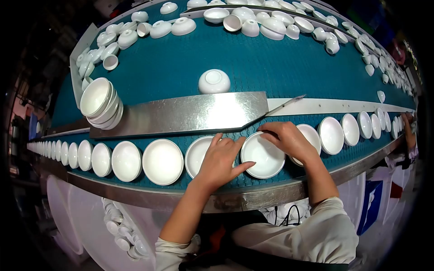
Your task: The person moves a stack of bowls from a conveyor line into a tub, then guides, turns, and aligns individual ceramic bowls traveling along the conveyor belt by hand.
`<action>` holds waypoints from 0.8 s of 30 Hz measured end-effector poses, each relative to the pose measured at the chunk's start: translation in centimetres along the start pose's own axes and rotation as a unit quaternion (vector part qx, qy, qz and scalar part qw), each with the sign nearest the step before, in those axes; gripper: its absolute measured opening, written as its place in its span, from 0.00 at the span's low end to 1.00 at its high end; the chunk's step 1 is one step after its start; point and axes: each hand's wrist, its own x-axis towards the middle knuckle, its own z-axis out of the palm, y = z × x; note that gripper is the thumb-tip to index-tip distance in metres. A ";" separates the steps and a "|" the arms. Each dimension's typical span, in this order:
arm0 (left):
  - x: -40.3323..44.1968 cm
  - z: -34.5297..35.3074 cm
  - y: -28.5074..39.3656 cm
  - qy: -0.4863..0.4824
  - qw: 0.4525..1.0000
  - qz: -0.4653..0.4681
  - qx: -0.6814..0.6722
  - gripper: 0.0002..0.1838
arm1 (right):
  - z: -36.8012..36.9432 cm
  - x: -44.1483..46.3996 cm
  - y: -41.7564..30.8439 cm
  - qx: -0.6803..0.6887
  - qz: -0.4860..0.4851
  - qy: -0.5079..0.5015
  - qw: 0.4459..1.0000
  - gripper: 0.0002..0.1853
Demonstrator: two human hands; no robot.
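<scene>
A white bowl [263, 159] stands mouth up in the row on the teal belt in front of me, between my two hands. My left hand [220, 159] is spread, its thumb reaching over this bowl's near left rim; it covers part of the neighbouring white bowl [196, 153]. At the far right rim, my right hand [289, 139] has its fingers bent over the edge, pinching it. Beneath my right wrist, another white bowl [311, 135] is partly hidden.
A metal plate [190, 113] runs behind the row, with a stack of bowls [101, 104] at its left end. An upturned bowl [214, 81] sits beyond it. Many bowls crowd the far belt. The belt's metal edge [253, 198] lies nearest me; another person's arm [409, 131] shows far right.
</scene>
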 end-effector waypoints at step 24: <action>5.5 7.8 7.0 0.030 0.999 -0.031 0.014 0.21 | -6.9 -5.0 11.2 -0.089 0.070 0.203 0.973 0.14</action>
